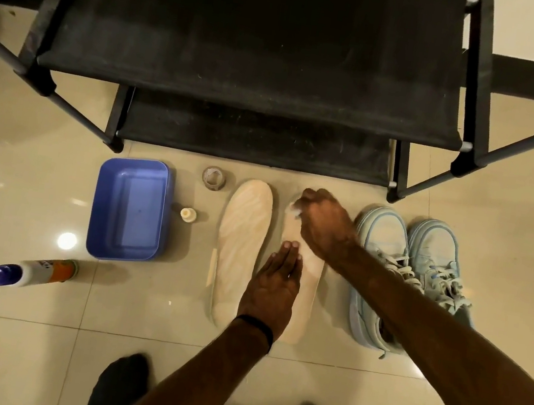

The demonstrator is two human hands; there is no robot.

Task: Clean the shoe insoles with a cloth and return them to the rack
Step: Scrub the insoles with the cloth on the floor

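Left hand [276,283] lies flat, pinning the insole [311,278]; beyond it, right hand [321,222] clutches the cloth [295,209]. Wipe steadily heelward.

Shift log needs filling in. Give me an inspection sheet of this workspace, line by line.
Surface: glossy beige tiled floor.
Job's things: two insoles flat on the floor side by side; left insole untouched, right insole under both hands. White cloth at its toe end. Black rack, both visible shelves bare.
Clutter: blue tub, spray bottle lying down, small bottle, tape roll, pale blue sneakers right of the insoles.
Grippers: left hand presses flat on the right insole; right hand grips the cloth.
Cables: nothing seen.
Surroundings: white wall, dark skirting; feet in dark socks at the bottom edge.
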